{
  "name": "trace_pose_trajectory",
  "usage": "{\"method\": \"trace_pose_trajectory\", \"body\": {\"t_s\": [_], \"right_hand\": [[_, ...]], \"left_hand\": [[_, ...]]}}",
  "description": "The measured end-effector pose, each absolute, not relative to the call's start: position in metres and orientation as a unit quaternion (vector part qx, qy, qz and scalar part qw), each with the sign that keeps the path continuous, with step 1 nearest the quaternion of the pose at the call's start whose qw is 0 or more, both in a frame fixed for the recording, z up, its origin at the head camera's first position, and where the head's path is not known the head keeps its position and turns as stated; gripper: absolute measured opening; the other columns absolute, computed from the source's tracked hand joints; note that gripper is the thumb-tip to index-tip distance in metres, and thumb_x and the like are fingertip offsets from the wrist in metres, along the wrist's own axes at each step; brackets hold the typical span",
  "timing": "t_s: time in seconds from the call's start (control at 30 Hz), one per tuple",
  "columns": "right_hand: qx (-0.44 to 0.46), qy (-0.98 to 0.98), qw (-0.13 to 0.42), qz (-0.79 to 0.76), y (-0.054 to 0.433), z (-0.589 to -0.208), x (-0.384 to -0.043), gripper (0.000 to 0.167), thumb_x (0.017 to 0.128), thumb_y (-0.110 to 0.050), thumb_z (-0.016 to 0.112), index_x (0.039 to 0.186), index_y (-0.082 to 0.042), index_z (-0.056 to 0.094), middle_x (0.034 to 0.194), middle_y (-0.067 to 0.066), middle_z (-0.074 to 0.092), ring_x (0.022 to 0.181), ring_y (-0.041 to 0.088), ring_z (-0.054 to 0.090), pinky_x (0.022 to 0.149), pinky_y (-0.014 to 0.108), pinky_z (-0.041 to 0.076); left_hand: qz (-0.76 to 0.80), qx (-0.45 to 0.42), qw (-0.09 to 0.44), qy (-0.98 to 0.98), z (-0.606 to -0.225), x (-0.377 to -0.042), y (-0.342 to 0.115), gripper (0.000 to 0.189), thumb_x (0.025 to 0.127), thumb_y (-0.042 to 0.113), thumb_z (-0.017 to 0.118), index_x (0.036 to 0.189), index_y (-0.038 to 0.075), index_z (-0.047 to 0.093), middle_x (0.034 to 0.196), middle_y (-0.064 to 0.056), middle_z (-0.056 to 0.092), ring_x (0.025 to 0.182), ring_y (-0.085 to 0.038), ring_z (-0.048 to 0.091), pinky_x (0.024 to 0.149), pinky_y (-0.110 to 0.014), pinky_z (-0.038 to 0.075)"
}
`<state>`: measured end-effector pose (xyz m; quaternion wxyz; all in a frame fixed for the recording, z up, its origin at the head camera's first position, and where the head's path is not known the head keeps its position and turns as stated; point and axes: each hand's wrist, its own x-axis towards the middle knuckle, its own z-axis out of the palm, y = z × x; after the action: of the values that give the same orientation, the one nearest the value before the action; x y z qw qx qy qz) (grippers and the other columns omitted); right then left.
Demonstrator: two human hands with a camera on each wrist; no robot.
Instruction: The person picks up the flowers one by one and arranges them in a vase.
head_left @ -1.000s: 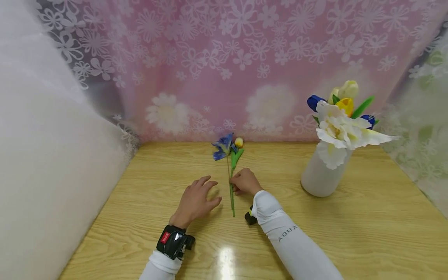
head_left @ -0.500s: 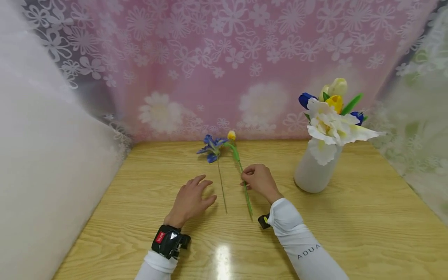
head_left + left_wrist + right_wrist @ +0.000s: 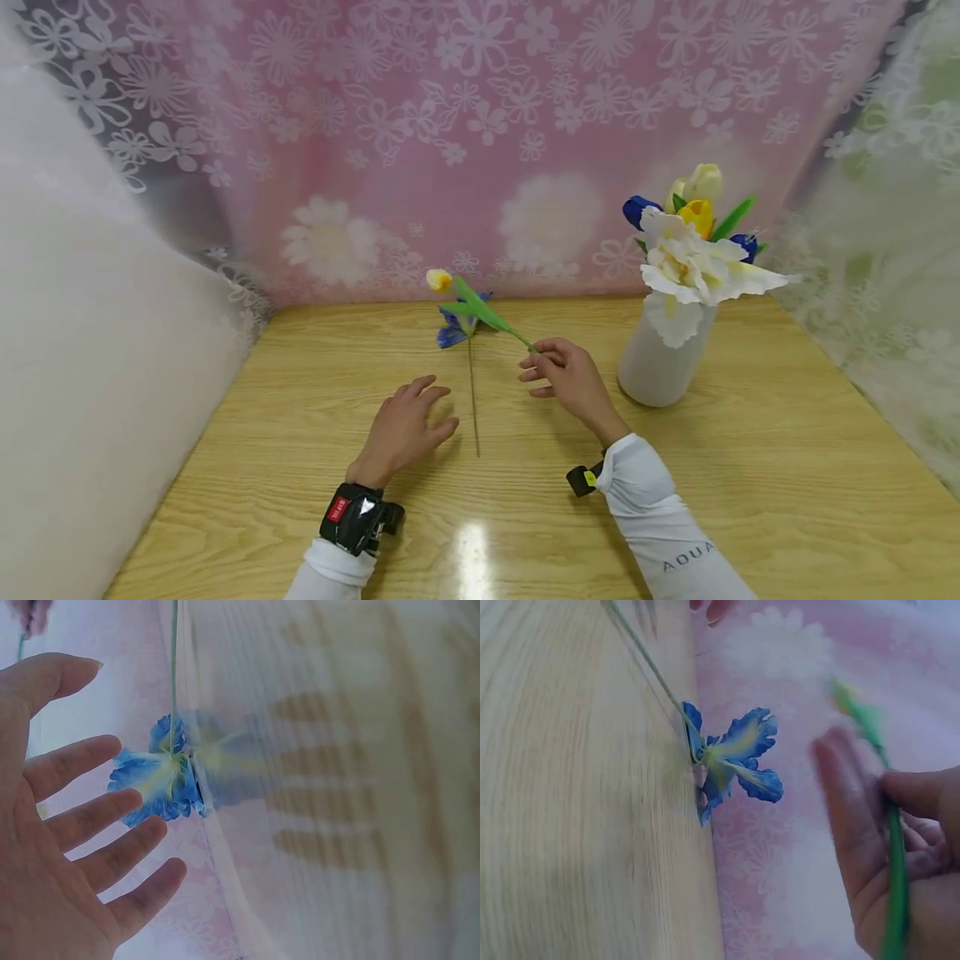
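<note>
A tulip [image 3: 480, 307] with a cream-yellow head and green leaves is held by its stem in my right hand [image 3: 573, 383]. In the right wrist view the thumb presses the green stem [image 3: 897, 885] against the fingers. Behind the tulip in the head view, a blue iris [image 3: 452, 335] lies on the table, its thin stem pointing toward me. Just left of that stem is my left hand [image 3: 403, 433], fingers spread and touching no flower. The left wrist view shows the iris [image 3: 154, 776] beyond those relaxed fingers.
At the right stands a white vase [image 3: 660, 358] holding white, yellow and blue flowers. A pink floral curtain [image 3: 405, 167] hangs along the table's [image 3: 315, 375] far edge. White fabric [image 3: 97, 333] borders the left side.
My right hand has lifted the tulip off the table, away from the iris, and moved right. The tulip's head now tilts left above the iris. My left hand has hardly moved.
</note>
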<state>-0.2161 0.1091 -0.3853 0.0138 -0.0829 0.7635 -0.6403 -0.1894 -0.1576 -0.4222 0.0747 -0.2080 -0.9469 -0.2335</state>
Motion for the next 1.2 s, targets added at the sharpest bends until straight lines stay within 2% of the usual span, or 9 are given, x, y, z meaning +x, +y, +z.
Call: {"method": "trace_pose_trajectory", "body": {"t_s": [0.1,0.2,0.3,0.43,0.5,0.7,0.87,1.0,1.2], "right_hand": [[-0.110,0.784,-0.032,-0.610,0.110,-0.382,-0.212,0.026,0.103,-0.016,0.045,0.119,0.003,0.052,0.094,0.016,0.060,0.063,0.013,0.056,0.054,0.024,0.050],[-0.134,0.791,-0.095,-0.589,0.111,-0.379,-0.209,0.024,0.103,-0.016,0.045,0.115,0.003,0.052,0.083,0.012,0.054,0.056,0.015,0.043,0.047,0.026,0.036],[-0.154,0.789,-0.144,-0.578,0.113,-0.377,-0.207,0.022,0.101,-0.014,0.050,0.117,0.000,0.052,0.074,0.014,0.053,0.051,0.019,0.038,0.046,0.028,0.031],[-0.169,0.804,-0.194,-0.536,0.118,-0.373,-0.202,0.019,0.097,-0.014,0.057,0.115,-0.007,0.059,0.070,0.008,0.060,0.053,0.015,0.048,0.047,0.026,0.034],[-0.185,0.814,-0.234,-0.498,0.121,-0.369,-0.199,0.016,0.094,-0.012,0.062,0.109,-0.008,0.065,0.076,0.002,0.064,0.057,0.011,0.052,0.049,0.024,0.038],[-0.278,0.793,-0.423,-0.340,0.134,-0.350,-0.195,0.015,0.082,-0.019,0.076,0.093,-0.009,0.078,0.084,0.002,0.061,0.070,0.017,0.049,0.061,0.027,0.037],[-0.291,0.741,-0.542,-0.271,0.138,-0.327,-0.190,0.017,0.084,-0.023,0.073,0.092,-0.009,0.079,0.080,0.003,0.069,0.066,0.023,0.056,0.059,0.034,0.041],[-0.278,0.722,-0.571,-0.273,0.141,-0.317,-0.186,0.014,0.083,-0.016,0.074,0.094,-0.009,0.079,0.083,0.005,0.072,0.067,0.027,0.060,0.060,0.038,0.045],[-0.249,0.768,-0.520,-0.279,0.147,-0.307,-0.179,0.020,0.081,-0.002,0.073,0.101,-0.004,0.075,0.091,0.009,0.072,0.080,0.026,0.066,0.072,0.040,0.052]], "left_hand": [[-0.236,-0.211,0.075,-0.946,-0.422,-0.190,-0.156,0.045,0.089,0.039,0.063,0.124,0.012,0.064,0.138,-0.013,0.049,0.120,-0.036,0.050,0.091,-0.057,0.042],[-0.237,-0.212,0.076,-0.945,-0.422,-0.191,-0.155,0.044,0.089,0.038,0.064,0.124,0.012,0.064,0.138,-0.013,0.049,0.119,-0.036,0.050,0.091,-0.057,0.042],[-0.239,-0.213,0.075,-0.944,-0.422,-0.192,-0.154,0.042,0.090,0.037,0.064,0.124,0.012,0.064,0.138,-0.013,0.048,0.120,-0.036,0.050,0.092,-0.057,0.041],[-0.239,-0.214,0.075,-0.944,-0.421,-0.194,-0.152,0.042,0.090,0.037,0.064,0.124,0.012,0.064,0.138,-0.013,0.049,0.120,-0.036,0.049,0.091,-0.057,0.042],[-0.237,-0.214,0.077,-0.945,-0.421,-0.194,-0.151,0.043,0.089,0.038,0.064,0.124,0.012,0.065,0.137,-0.013,0.049,0.120,-0.036,0.049,0.091,-0.057,0.042],[-0.237,-0.214,0.080,-0.944,-0.420,-0.194,-0.149,0.044,0.088,0.040,0.064,0.122,0.012,0.065,0.136,-0.013,0.051,0.121,-0.034,0.049,0.090,-0.055,0.043],[-0.234,-0.216,0.076,-0.945,-0.420,-0.194,-0.145,0.045,0.086,0.041,0.065,0.122,0.013,0.065,0.137,-0.012,0.050,0.121,-0.034,0.049,0.091,-0.054,0.043],[-0.228,-0.218,0.079,-0.945,-0.420,-0.195,-0.143,0.045,0.086,0.042,0.066,0.122,0.014,0.065,0.136,-0.011,0.051,0.120,-0.033,0.051,0.090,-0.054,0.044],[-0.239,-0.220,0.072,-0.943,-0.419,-0.193,-0.144,0.046,0.087,0.042,0.066,0.122,0.013,0.065,0.136,-0.011,0.051,0.119,-0.034,0.051,0.091,-0.054,0.043]]}}
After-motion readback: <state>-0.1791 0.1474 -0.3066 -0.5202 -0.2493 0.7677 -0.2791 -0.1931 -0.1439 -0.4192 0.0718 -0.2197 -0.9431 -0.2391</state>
